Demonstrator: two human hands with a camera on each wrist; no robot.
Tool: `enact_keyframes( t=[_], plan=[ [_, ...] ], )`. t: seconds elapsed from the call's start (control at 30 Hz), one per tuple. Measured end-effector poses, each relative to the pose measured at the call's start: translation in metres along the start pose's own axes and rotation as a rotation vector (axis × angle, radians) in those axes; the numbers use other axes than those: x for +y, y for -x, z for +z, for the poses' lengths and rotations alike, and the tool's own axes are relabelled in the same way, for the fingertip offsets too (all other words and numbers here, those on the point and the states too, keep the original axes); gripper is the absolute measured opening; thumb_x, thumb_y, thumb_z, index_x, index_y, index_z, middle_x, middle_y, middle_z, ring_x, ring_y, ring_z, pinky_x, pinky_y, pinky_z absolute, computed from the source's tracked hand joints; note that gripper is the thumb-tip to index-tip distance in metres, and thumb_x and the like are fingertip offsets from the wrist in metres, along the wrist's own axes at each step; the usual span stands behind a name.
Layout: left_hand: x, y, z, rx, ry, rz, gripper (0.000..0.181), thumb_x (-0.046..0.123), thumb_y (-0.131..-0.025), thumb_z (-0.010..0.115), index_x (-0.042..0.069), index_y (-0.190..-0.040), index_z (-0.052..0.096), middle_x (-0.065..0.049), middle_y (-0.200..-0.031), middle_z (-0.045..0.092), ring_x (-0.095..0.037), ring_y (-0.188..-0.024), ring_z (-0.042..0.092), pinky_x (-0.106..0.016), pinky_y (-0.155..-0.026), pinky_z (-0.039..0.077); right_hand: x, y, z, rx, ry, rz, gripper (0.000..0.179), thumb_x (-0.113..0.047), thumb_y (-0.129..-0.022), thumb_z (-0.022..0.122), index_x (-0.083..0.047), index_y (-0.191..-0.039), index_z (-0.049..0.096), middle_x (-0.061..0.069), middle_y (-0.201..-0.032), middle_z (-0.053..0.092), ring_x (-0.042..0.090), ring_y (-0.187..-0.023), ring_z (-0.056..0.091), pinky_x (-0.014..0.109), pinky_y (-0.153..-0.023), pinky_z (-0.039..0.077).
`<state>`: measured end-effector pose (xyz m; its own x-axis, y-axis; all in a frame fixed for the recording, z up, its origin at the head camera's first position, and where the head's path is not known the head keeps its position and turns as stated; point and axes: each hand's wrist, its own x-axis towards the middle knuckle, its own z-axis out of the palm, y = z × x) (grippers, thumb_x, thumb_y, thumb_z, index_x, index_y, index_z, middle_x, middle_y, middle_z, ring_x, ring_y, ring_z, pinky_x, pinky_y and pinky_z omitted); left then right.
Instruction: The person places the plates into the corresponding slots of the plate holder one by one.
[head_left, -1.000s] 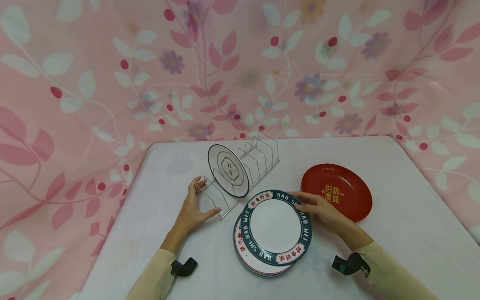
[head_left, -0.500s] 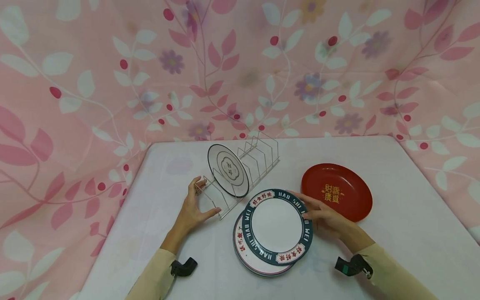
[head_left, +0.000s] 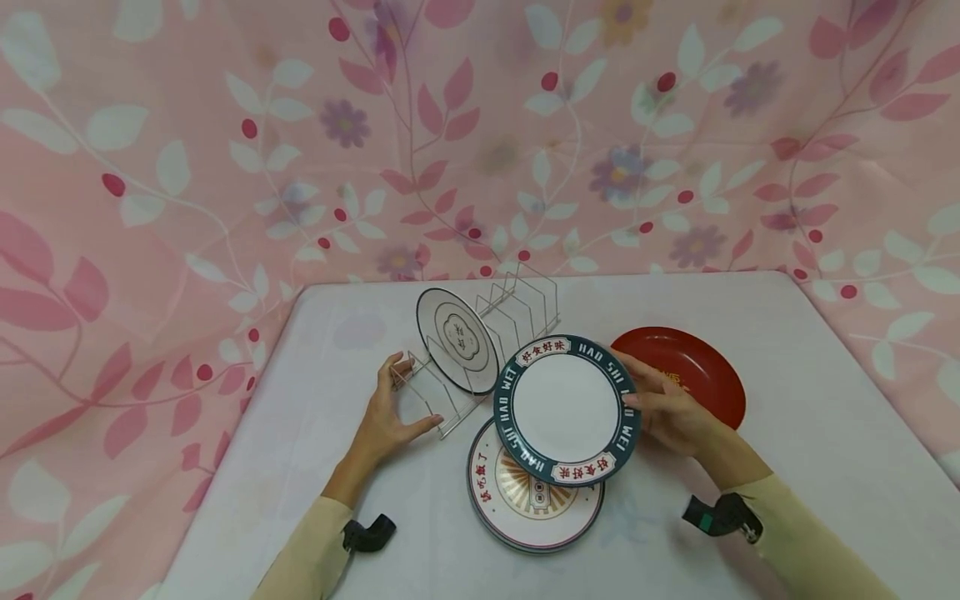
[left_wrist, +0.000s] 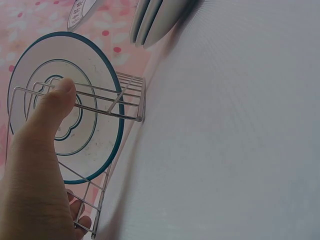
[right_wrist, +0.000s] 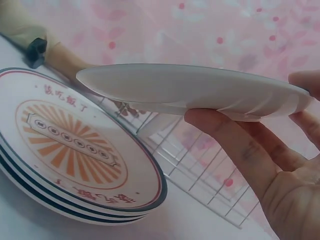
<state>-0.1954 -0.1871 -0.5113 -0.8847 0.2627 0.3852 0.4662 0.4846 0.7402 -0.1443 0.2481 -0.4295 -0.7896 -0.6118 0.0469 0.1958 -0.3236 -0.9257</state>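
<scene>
Blue-rimmed plate (head_left: 566,408), pinched by right hand (head_left: 667,412), raised above plate stack (head_left: 525,521).
Wire rack (left_wrist: 108,113) gripped by left hand (head_left: 386,421), white plate (head_left: 457,337) slotted; red plate (head_left: 708,379) nearer right edge of table (head_left: 795,400).

Left arm (head_left: 303,546) and right arm (head_left: 806,529) reached forward, angled inward
The left grip (head_left: 382,423) held on with thumb (head_left: 426,426) stretched apart from its curled fingers (head_left: 389,367), while the right grip (head_left: 671,410) pinched, one digit (right_wrist: 305,83) above and fingers (right_wrist: 245,155) below
</scene>
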Motion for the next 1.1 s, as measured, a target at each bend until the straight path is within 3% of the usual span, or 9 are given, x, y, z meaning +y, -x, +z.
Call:
enact_keyframes(
  t=[0.17,0.33,0.5,0.63,0.8,1.1],
  plan=[
    [0.000,0.001,-0.001,-0.005,-0.013,-0.009,0.119,0.031,-0.066,0.091,0.025,-0.155,0.013,-0.014,-0.146,0.044,-0.031,-0.135,0.045,-0.053,-0.112,0.032,-0.012,-0.005,-0.002,-0.030,-0.006,-0.057,0.063,0.005,-0.097,0.035,-0.024,-0.153,0.035,-0.004,-0.142,0.051,0.013,-0.114,0.060,0.031,-0.089,0.055],
    [0.000,0.001,-0.002,-0.011,-0.028,-0.013,0.119,0.033,-0.067,0.091,0.026,-0.155,0.012,-0.013,-0.147,0.044,-0.031,-0.135,0.045,-0.053,-0.112,0.032,-0.046,-0.023,-0.004,-0.132,-0.098,-0.171,0.062,0.011,-0.099,0.028,-0.016,-0.155,0.029,0.008,-0.136,0.053,0.021,-0.106,0.066,0.034,-0.087,0.056],
    [0.001,0.000,-0.002,-0.008,-0.026,-0.025,0.117,0.033,-0.067,0.090,0.028,-0.155,0.012,-0.012,-0.146,0.045,-0.031,-0.135,0.046,-0.053,-0.112,0.033,-0.087,-0.053,-0.005,-0.063,-0.040,-0.258,0.059,0.008,-0.100,0.031,-0.014,-0.154,0.029,0.011,-0.127,0.053,0.022,-0.098,0.066,0.031,-0.082,0.058],
    [0.002,0.001,-0.002,-0.014,-0.019,-0.031,0.117,0.034,-0.067,0.089,0.026,-0.155,0.013,-0.013,-0.145,0.045,-0.031,-0.133,0.046,-0.054,-0.110,0.033,-0.106,-0.078,-0.006,-0.001,0.039,-0.233,0.058,0.007,-0.100,0.036,-0.018,-0.153,0.033,0.011,-0.124,0.050,0.021,-0.093,0.065,0.030,-0.076,0.059],
    [0.001,0.001,0.003,-0.016,-0.013,-0.018,0.116,0.033,-0.067,0.089,0.019,-0.155,0.014,-0.016,-0.145,0.046,-0.032,-0.131,0.047,-0.055,-0.108,0.035,-0.114,-0.102,-0.007,0.051,0.140,-0.171,0.060,0.006,-0.098,0.041,-0.019,-0.153,0.034,0.013,-0.128,0.046,0.022,-0.097,0.063,0.033,-0.072,0.060],
    [0.007,0.000,0.014,-0.023,-0.013,-0.033,0.115,0.036,-0.068,0.089,0.009,-0.153,0.017,-0.016,-0.145,0.046,-0.031,-0.134,0.045,-0.054,-0.110,0.034,-0.109,-0.115,-0.010,0.134,0.225,-0.098,0.061,0.004,-0.098,0.046,-0.019,-0.153,0.035,0.010,-0.139,0.044,0.022,-0.101,0.063,0.036,-0.072,0.060]
  ],
)
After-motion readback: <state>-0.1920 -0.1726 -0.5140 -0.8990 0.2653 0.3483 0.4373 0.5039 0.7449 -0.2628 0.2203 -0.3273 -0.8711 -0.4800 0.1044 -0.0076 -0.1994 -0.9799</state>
